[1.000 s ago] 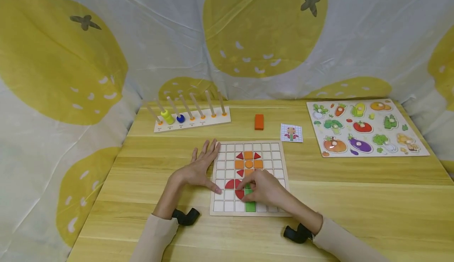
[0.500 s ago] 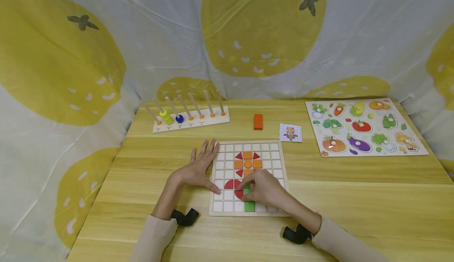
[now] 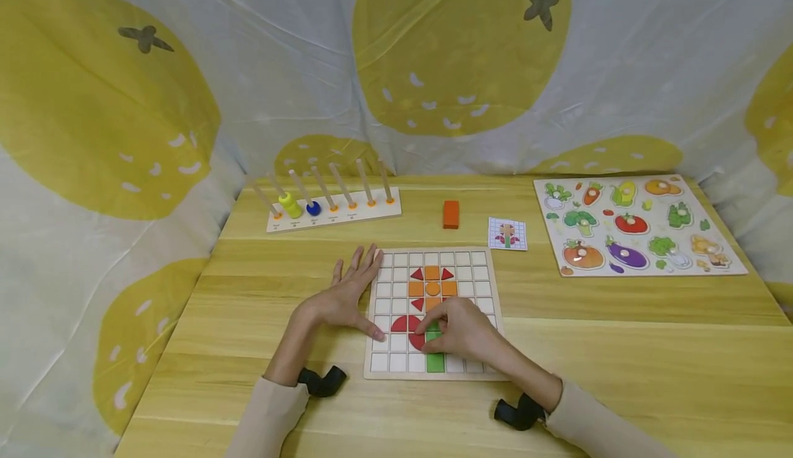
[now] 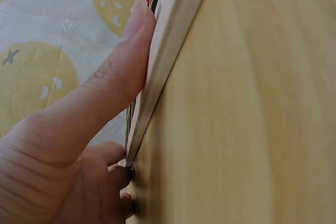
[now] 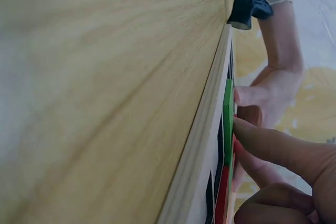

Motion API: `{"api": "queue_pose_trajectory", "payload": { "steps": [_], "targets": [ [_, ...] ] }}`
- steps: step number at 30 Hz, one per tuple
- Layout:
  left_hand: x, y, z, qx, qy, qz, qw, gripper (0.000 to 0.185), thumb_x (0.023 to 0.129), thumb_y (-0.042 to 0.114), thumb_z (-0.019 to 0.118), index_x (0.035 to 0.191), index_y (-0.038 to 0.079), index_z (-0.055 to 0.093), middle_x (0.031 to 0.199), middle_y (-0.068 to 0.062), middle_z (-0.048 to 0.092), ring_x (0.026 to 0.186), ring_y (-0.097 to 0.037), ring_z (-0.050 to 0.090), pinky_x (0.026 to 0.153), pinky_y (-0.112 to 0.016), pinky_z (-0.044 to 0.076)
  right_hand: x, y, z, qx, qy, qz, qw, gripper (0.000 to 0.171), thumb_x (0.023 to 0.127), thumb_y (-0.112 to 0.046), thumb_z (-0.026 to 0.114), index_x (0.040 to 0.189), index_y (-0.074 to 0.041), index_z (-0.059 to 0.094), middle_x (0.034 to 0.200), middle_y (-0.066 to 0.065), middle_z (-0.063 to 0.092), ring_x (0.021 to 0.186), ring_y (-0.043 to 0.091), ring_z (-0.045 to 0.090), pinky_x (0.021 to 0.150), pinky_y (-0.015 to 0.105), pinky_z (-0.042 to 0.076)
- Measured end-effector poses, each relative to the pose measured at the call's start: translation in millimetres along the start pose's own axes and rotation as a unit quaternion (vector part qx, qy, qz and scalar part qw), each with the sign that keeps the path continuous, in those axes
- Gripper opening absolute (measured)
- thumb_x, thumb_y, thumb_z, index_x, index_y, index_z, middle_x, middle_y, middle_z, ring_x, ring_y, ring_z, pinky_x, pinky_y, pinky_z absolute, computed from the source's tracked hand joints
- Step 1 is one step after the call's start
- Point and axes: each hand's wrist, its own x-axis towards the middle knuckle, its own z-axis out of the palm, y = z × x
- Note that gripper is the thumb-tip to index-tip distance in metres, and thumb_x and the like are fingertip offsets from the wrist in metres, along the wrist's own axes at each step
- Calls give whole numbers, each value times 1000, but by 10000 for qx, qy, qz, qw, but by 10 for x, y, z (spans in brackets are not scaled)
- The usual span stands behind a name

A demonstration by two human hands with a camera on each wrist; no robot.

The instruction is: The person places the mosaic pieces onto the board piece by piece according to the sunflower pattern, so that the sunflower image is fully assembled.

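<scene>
A wooden grid board [image 3: 369, 368] lies on the table in the head view. On its left edge rests my left hand [image 3: 343, 301], fingers spread and thumb straight on the near-left squares; the left wrist view shows that thumb [image 4: 113, 72] along the board's side. My right hand [image 3: 463, 328] pinches a red quarter-circle tile [image 3: 416, 341] between thumb and index finger, beside a column of green tiles [image 3: 436, 363]. Another red tile [image 3: 399, 324] lies up and left of it. Farther up are orange tiles [image 3: 431, 273] and red triangles [image 3: 418, 275]. My right hand covers part of the board.
Behind the board stand a peg rack [image 3: 334, 215] with yellow and blue beads, an orange block [image 3: 451, 215] and a small pattern card [image 3: 507, 234]. A vegetable puzzle board [image 3: 638, 227] lies at the right rear. Patterned cloth [image 3: 458, 45] hangs behind the table.
</scene>
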Motion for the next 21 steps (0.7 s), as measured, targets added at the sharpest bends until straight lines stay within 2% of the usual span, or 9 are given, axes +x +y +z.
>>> {"api": "queue_pose_trajectory", "payload": {
  "steps": [13,21],
  "targets": [
    [43,17,-18,-7,-17,44,10000,147,69,49,94,166,8,-8,173,-13,-22,158,-38,-26,123,-68,-17,1,27,-41,189,-18,116,9998,14,75,-15,93,86,-19,85,54,-7,49,55,8,45,50,20,31],
    [14,-13,-3,-66,-4,-8,10000,147,69,48,95,166,7,-8,173,-13,-22,158,-38,-26,123,-68,-17,-26,192,-223,822,-143,-87,9965,13,86,-20,85,97,-15,84,53,-7,37,50,7,34,50,19,25]
  ]
}}
